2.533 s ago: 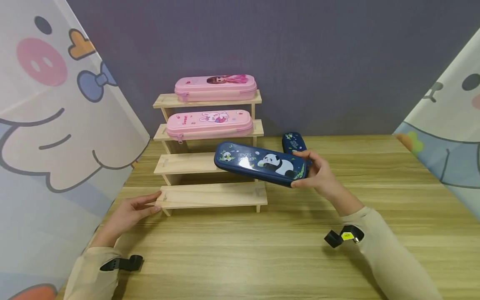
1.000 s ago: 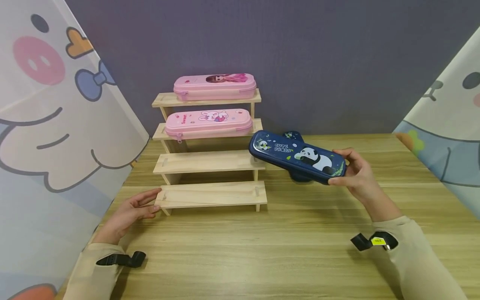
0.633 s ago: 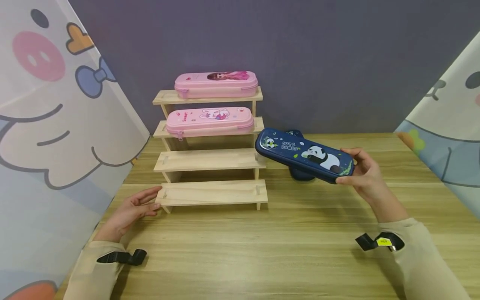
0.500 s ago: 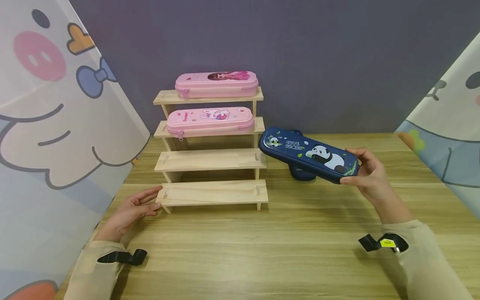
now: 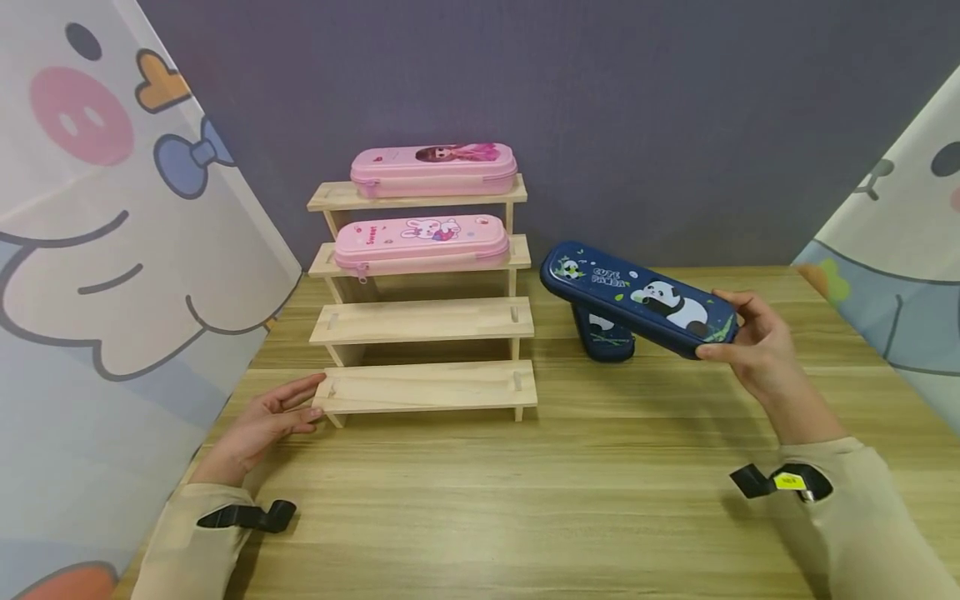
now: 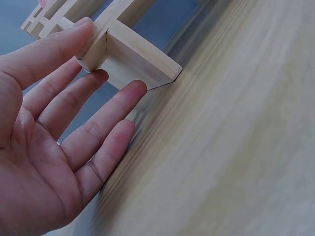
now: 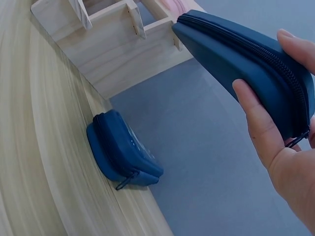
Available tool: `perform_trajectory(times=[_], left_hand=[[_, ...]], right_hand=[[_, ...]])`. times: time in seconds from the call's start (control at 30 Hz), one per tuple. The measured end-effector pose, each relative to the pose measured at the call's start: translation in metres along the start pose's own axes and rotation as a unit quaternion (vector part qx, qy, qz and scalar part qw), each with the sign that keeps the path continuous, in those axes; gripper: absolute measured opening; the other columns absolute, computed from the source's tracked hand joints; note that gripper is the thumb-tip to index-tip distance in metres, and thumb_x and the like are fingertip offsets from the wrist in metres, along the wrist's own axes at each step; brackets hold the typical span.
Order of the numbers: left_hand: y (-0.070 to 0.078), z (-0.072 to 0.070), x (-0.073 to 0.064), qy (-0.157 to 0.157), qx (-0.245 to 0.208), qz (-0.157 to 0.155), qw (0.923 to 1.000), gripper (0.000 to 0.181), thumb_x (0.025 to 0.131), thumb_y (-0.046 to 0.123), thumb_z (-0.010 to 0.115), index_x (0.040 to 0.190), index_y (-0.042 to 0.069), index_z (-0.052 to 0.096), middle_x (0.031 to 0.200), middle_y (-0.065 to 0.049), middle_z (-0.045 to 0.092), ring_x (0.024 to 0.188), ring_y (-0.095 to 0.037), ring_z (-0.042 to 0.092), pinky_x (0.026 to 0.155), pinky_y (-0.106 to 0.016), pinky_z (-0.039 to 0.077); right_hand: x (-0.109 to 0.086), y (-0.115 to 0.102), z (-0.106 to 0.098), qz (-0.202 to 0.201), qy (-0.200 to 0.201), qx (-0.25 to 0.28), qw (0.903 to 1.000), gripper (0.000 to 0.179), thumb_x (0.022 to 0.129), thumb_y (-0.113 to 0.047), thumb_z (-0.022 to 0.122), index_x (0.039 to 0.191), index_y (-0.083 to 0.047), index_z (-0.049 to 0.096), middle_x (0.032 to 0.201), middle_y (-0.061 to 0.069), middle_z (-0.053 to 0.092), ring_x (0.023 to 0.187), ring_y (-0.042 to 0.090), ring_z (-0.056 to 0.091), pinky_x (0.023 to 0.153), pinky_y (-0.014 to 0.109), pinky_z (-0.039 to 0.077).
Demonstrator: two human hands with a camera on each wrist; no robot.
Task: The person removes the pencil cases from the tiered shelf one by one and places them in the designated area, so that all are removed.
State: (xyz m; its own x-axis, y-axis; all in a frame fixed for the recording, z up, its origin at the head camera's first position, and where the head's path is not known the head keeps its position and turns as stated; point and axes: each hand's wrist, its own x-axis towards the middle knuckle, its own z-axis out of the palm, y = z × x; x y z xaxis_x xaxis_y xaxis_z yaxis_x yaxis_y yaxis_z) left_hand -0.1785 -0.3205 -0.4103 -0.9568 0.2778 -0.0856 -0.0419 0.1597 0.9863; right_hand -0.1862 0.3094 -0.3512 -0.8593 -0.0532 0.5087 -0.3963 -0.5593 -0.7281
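Note:
A stepped wooden display shelf (image 5: 431, 387) stands on the table. My left hand (image 5: 258, 429) holds the left end of its lowest step; in the left wrist view the thumb and fingertips pinch the board (image 6: 101, 39) while the other fingers extend. My right hand (image 5: 765, 358) grips the right end of a navy panda pencil case (image 5: 637, 300), raised and tilted to the right of the shelf. Below it, partly hidden, a second navy pencil case (image 5: 607, 343) lies on the table. The right wrist view shows the held case's zipper (image 7: 256, 51) running along its side.
A pink pencil case with a doll print (image 5: 431, 183) sits on the top step. A pink bunny pencil case (image 5: 420, 262) lies on the step below. Behind is a grey backdrop (image 5: 637, 125), with cartoon panels (image 5: 75, 292) at both sides.
My right hand has carried the navy pencil case rightward from in front of the shelf to above the second navy case. My left hand has stayed at the lowest step.

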Motion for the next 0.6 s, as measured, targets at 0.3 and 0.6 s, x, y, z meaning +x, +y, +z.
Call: perform_trajectory(times=[0.3,0.6], left_hand=[[-0.0004,0.0017,-0.0005,-0.002,0.004,0.010,0.9999,0.052,0.097,0.006,0.066,0.145,0.018,0.054,0.125,0.021,0.057,0.102,-0.004,0.065,0.079,-0.026,0.057],[-0.0009,0.0021,-0.0013,-0.001,0.015,0.005,0.9999,0.051,0.097,0.008,0.066,0.145,0.022,0.055,0.122,0.024,0.056,0.104,-0.003,0.063,0.080,-0.026,0.057]], right_hand=[[0.0007,-0.0018,-0.0028,0.013,0.048,-0.016,0.9986,0.066,0.060,0.046,0.052,0.113,0.008,0.063,0.113,0.015,0.053,0.092,0.020,0.065,0.071,0.028,0.059],[0.0018,0.0002,-0.0035,0.018,0.097,-0.010,0.9951,0.063,0.063,0.045,0.054,0.111,0.005,0.064,0.114,0.013,0.050,0.091,0.019,0.067,0.071,0.028,0.059]])
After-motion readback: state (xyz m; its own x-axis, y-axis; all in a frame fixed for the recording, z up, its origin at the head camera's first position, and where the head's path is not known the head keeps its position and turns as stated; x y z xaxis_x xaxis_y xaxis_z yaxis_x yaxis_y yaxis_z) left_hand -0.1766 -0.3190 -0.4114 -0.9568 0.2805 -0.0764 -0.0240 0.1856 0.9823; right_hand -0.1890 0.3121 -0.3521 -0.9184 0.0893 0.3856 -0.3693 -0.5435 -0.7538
